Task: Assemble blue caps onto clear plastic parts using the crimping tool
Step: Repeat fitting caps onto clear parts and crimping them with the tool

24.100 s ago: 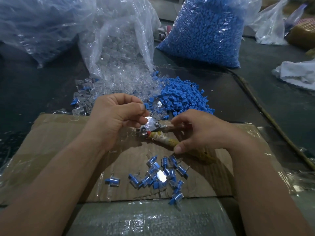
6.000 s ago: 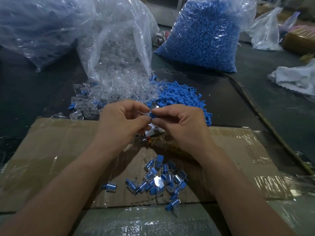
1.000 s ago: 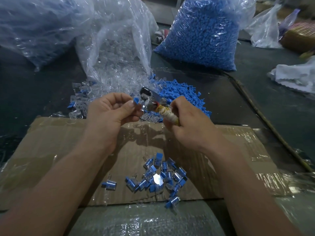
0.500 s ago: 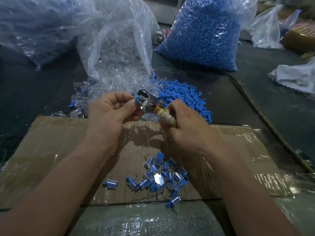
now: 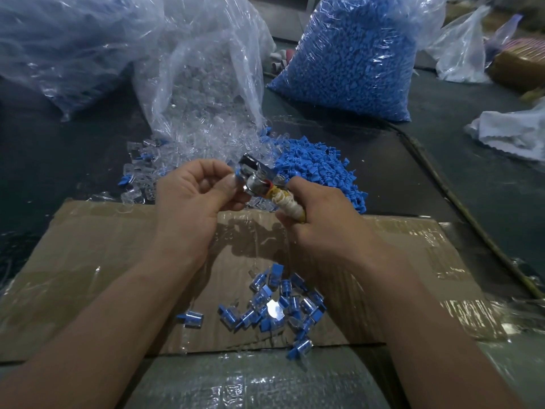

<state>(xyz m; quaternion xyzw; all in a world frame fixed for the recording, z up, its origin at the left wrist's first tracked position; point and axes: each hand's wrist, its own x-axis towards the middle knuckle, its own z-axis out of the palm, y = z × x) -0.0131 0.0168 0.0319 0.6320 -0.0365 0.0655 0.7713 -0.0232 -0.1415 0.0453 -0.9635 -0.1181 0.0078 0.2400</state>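
My left hand (image 5: pixel 191 202) pinches a clear plastic part with a blue cap (image 5: pixel 236 174) between thumb and fingers; most of the piece is hidden. My right hand (image 5: pixel 321 219) grips the tape-wrapped handle of the metal crimping tool (image 5: pixel 259 181), whose shiny jaws are at the capped part. Loose blue caps (image 5: pixel 318 169) lie heaped behind my hands, beside a spill of clear parts (image 5: pixel 188 152). Several assembled blue-and-clear pieces (image 5: pixel 274 302) lie on the taped cardboard sheet (image 5: pixel 97 246) below my wrists.
An open bag of clear parts (image 5: pixel 206 84) stands at the back centre, a full bag of blue caps (image 5: pixel 354 60) at the back right, another plastic bag (image 5: pixel 65 48) at the back left. A white cloth (image 5: pixel 513 134) lies far right. A thin rod (image 5: pixel 466 214) runs diagonally along the right.
Over the last second the tool's jaws have moved left against the capped part in my left hand. Six seconds ago both hands were fitting a cap by finger, without the tool.
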